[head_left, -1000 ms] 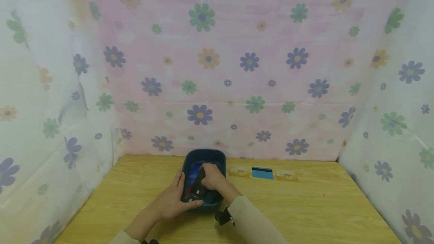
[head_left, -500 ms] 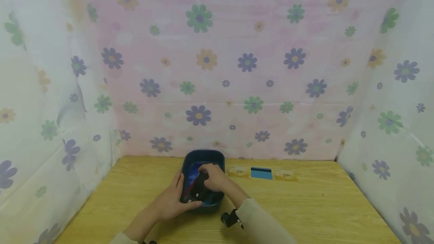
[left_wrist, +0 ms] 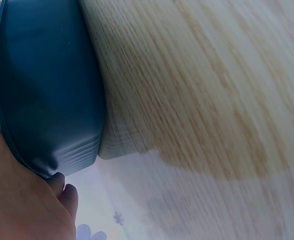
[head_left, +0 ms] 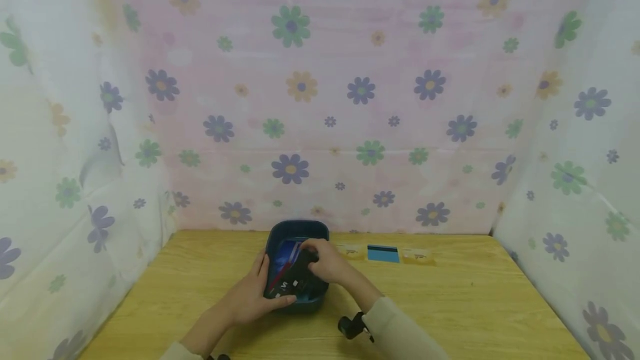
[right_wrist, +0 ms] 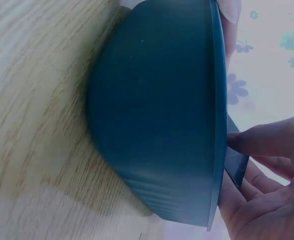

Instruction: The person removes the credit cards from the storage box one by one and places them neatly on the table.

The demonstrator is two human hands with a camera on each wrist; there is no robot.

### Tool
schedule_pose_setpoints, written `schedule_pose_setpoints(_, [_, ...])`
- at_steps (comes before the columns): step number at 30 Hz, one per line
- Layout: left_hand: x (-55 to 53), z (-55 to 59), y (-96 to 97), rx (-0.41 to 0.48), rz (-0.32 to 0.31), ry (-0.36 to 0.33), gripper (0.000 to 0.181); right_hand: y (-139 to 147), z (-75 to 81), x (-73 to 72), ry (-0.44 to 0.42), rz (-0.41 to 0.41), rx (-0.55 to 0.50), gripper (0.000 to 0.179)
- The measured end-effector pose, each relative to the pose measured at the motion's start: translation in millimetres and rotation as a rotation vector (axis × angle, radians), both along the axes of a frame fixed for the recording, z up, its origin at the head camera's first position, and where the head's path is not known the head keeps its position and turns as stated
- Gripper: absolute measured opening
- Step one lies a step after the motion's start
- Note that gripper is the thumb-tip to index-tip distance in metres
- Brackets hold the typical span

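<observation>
A dark blue-green plastic bin stands on the table, with several cards inside, among them a blue one and dark ones with white marks. My left hand holds the bin at its near left corner, thumb along the front rim and fingers down the left side. Over the bin's right side, my right hand pinches a black card. From the right wrist view, the card's dark corner sticks up past the rim between thumb and fingers. Its lower part is hidden by the bin wall there.
Right of the bin, a row of cards lies flat: a pale gold card, a blue card with a black stripe and another pale gold card. Flower-patterned cloth surrounds the wooden table at the back and sides.
My right hand has shifted slightly right within the bin, and the black card has turned to lie more across it, showing more of the blue card. The left hand keeps its hold.
</observation>
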State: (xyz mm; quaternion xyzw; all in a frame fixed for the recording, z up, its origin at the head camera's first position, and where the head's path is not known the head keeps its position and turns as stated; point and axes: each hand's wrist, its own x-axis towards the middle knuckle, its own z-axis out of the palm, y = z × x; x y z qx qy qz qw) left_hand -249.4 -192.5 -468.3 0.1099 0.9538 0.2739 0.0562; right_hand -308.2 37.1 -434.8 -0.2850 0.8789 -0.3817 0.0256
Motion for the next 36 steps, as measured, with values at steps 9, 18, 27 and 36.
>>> schedule_pose_setpoints(9, [-1.5,-4.2,-0.8,-0.011,-0.003,0.008,0.130,11,0.4,6.0,-0.047,0.007,-0.093,0.042])
schedule_pose_setpoints(18, [-1.6,-3.4,-0.1,0.003,0.000,0.006,0.128,24,-2.2,7.2,-0.069,-0.029,-0.149,0.043])
schedule_pose_setpoints(27, [-3.3,-2.9,0.7,0.007,0.006,0.016,0.129,33,-5.4,8.0,-0.075,-0.047,-0.187,0.043])
schedule_pose_setpoints(36, [-1.8,-2.0,0.7,0.001,0.001,0.013,0.129,45,-9.7,8.6,-0.099,-0.069,-0.244,0.038])
